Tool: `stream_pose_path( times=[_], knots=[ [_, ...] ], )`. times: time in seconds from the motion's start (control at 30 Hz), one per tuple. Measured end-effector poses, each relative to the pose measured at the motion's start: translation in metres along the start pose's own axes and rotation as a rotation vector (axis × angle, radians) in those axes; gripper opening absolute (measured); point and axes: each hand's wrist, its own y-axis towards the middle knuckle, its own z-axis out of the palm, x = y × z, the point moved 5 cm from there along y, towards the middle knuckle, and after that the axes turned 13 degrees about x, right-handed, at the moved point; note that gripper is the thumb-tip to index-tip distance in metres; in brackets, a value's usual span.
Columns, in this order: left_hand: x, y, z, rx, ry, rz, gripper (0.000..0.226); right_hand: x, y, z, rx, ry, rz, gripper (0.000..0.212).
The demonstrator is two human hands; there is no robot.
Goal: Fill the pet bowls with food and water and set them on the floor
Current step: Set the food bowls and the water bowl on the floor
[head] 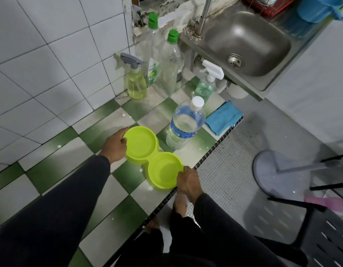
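A lime-green double pet bowl [153, 157] lies on the green-and-white checkered counter [57, 170], both of its dishes empty. My left hand [115, 145] grips the rim of the far dish. My right hand [189, 181] grips the rim of the near dish at the counter's front edge. A clear water bottle [184, 126] with a white cap and blue label stands just behind the bowl, partly filled.
Two tall green-capped bottles [167, 62], a yellow spray bottle [136, 79] and a green spray bottle [205, 85] stand at the back. A folded blue cloth [223, 117] lies by the steel sink [247, 43]. A stool [278, 172] and a dark chair [328, 236] stand on the floor at right.
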Motion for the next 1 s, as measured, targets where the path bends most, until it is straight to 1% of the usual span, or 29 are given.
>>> stream_pose_path(
  times=[0.03,0.07,0.1,0.13,0.17,0.2,0.23,0.27,0.3,0.37,0.43,0.5,0.57,0.63,0.7,0.77,0.83,0.93,1.0],
  knots=[
    [0.001,0.001,0.0,0.0,-0.007,-0.001,0.05,0.003,-0.002,0.003,0.059,0.111,-0.024,0.026],
    [0.001,0.002,0.0,0.001,-0.012,-0.005,0.05,0.008,-0.003,0.007,0.128,0.036,-0.045,0.026],
    [0.001,0.003,0.0,0.001,-0.015,-0.008,0.05,0.012,0.0,0.007,0.081,-0.123,-0.173,0.036],
    [0.001,0.003,0.0,0.0,-0.019,-0.01,0.05,0.018,-0.002,-0.001,-0.066,-0.218,-0.286,0.043],
    [0.001,0.004,0.0,-0.001,-0.024,-0.014,0.05,0.015,-0.001,-0.005,-0.099,-0.173,-0.268,0.041],
    [0.0,0.004,0.0,-0.001,-0.031,-0.019,0.049,0.011,0.0,-0.001,0.013,-0.08,-0.157,0.03],
    [0.0,0.004,0.0,0.0,-0.038,-0.024,0.049,0.016,-0.003,-0.002,0.002,-0.078,-0.167,0.021],
    [0.0,0.004,0.0,0.0,-0.045,-0.03,0.047,0.013,-0.001,-0.009,-0.123,-0.109,-0.126,0.024],
    [0.0,0.004,0.0,-0.002,-0.052,-0.032,0.044,0.006,0.002,-0.007,-0.073,-0.086,-0.029,0.028],
    [0.0,0.004,-0.002,-0.026,-0.076,-0.022,0.034,0.002,0.007,-0.007,-0.05,-0.092,-0.02,0.029],
    [-0.001,0.003,-0.005,-0.062,-0.107,-0.001,0.023,0.005,0.003,-0.008,-0.065,-0.074,-0.038,0.029],
    [-0.001,0.001,-0.007,-0.083,-0.136,0.013,0.017,0.006,0.001,-0.013,-0.084,-0.106,-0.032,0.028],
    [0.0,-0.004,-0.006,-0.094,-0.153,0.016,0.021,0.008,0.0,-0.018,-0.109,-0.138,-0.044,0.028],
    [0.001,-0.012,-0.004,-0.107,-0.171,0.012,0.022,0.012,0.0,-0.023,-0.12,-0.127,-0.108,0.029],
    [0.0,-0.02,-0.001,-0.12,-0.208,0.022,0.024,0.013,0.003,-0.027,-0.108,-0.041,-0.163,0.034],
    [-0.003,-0.027,0.003,-0.112,-0.271,0.054,0.03,0.012,0.001,-0.032,-0.1,0.079,-0.149,0.038],
    [-0.005,-0.036,0.006,-0.11,-0.337,0.085,0.036,0.014,-0.001,-0.034,-0.101,0.134,-0.173,0.038],
    [-0.007,-0.05,0.006,-0.161,-0.437,0.126,0.032,0.018,-0.004,-0.039,-0.116,0.196,-0.24,0.035],
    [-0.007,-0.058,0.007,-0.199,-0.508,0.116,0.03,0.021,-0.009,-0.041,-0.141,0.218,-0.284,0.035]
  ],
)
